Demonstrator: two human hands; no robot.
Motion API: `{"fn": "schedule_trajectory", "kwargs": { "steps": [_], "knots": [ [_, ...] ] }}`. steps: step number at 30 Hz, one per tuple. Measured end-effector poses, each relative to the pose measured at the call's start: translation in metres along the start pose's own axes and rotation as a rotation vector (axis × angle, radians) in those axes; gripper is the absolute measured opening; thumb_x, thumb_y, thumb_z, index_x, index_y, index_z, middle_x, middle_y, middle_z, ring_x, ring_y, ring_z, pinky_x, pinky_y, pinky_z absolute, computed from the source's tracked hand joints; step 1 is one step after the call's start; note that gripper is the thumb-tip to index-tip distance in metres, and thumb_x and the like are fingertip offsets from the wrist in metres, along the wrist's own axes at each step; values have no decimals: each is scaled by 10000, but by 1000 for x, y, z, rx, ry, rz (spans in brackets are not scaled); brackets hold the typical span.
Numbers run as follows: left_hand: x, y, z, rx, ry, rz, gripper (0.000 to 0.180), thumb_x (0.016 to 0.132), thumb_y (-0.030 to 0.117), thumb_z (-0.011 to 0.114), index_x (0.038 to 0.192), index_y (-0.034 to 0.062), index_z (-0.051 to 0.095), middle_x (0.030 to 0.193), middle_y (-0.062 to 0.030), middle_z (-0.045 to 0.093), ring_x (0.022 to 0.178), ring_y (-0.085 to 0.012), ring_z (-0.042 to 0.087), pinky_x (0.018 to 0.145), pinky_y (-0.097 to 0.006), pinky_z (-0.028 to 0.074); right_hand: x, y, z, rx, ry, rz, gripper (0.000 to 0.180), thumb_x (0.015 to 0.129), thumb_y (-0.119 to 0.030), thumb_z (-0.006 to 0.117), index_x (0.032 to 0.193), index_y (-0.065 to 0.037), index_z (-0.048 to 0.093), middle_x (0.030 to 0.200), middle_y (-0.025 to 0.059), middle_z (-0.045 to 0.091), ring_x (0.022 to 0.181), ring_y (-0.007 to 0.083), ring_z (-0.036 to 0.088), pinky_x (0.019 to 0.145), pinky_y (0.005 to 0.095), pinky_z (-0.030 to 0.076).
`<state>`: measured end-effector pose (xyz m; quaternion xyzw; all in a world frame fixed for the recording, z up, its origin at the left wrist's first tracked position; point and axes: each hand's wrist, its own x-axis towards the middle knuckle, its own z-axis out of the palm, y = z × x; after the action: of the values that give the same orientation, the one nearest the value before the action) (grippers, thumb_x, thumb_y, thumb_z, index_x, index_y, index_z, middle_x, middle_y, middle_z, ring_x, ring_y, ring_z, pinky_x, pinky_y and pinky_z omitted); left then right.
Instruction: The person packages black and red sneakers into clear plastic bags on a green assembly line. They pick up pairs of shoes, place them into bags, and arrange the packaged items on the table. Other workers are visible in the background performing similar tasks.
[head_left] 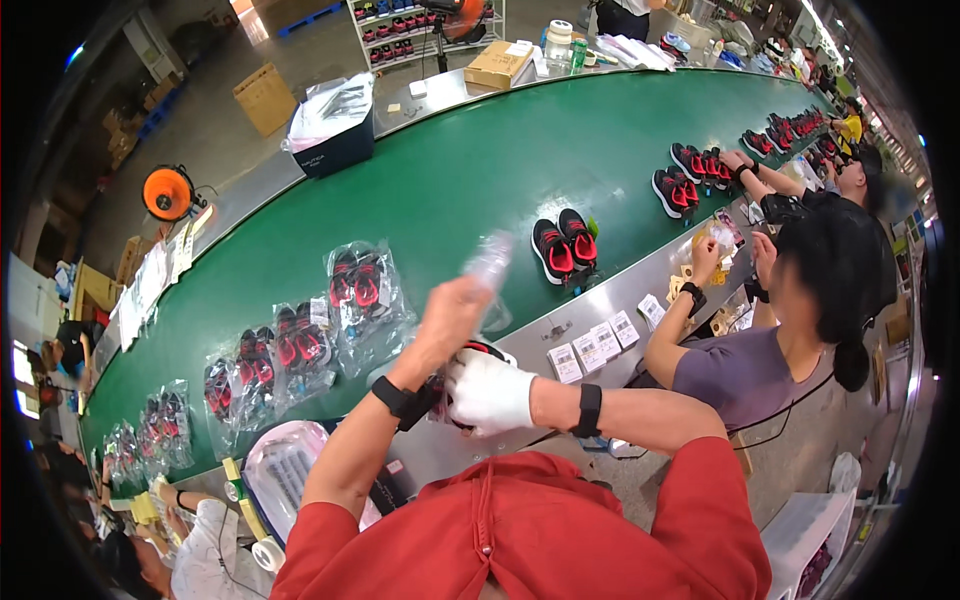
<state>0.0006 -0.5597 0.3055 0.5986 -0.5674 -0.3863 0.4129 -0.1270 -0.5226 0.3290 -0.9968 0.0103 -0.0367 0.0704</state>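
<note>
Gripping a black-and-red shoe (484,348) at the near edge of the green belt (450,170), the gloved right hand (490,392) is beside the bare left hand (452,315), which clutches blurred clear plastic (490,262); bagging looks partway. White printed tags (598,342) lie to the right, too small to read. Bagged pairs (357,280) leftward seem done; a bare pair (565,246) and others (676,192) farther right appear unwrapped. Beyond, a navy box (338,150) carries pale lettering.
</note>
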Motion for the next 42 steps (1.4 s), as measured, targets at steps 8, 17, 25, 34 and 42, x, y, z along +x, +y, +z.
{"fn": "schedule_trajectory", "kwargs": {
  "steps": [8, 17, 25, 34, 42],
  "knots": [
    [-50, 22, 6, 459, -488, 466, 178, 753, 129, 590, 922, 74, 597, 603, -176, 571, 578, -368, 583, 521, -405, 468, 0, 28, 151, 371, 576, 368, 304, 811, -393, 572, 924, -123, 654, 875, 90, 653, 840, 258, 620, 788, 369, 466],
    [-106, -22, 21, 366, -172, 326, 83, 788, 16, 562, 867, 2, 584, 711, -205, 605, 611, -306, 620, 546, -369, 463, 2, 14, 153, 519, 477, 614, 225, 796, -277, 583, 932, -103, 627, 766, 64, 565, 736, 270, 565, 687, 387, 463],
    [0, -35, -32, 476, 133, 32, 208, 854, 177, 544, 837, -25, 592, 759, -231, 621, 706, -384, 615, 602, -417, 477, 62, -32, 40, -136, -641, 263, 268, 699, -171, 645, 949, -97, 707, 949, 108, 675, 830, 312, 641, 601, 501, 489],
    [11, -84, 28, 869, -299, 273, 172, 843, 164, 505, 809, 11, 575, 710, -259, 575, 683, -438, 569, 594, -473, 468, 74, -42, 79, 56, -689, 234, 313, 684, -207, 674, 988, -134, 697, 1048, 62, 661, 951, 267, 626, 731, 437, 509],
    [-57, 18, -29, 349, -356, 286, 103, 810, 104, 595, 849, 20, 551, 678, -223, 544, 618, -418, 538, 506, -412, 426, 0, -14, 80, 236, -34, 556, 188, 602, -280, 637, 693, -121, 675, 705, 85, 630, 664, 271, 615, 582, 424, 456]
  ]
}}
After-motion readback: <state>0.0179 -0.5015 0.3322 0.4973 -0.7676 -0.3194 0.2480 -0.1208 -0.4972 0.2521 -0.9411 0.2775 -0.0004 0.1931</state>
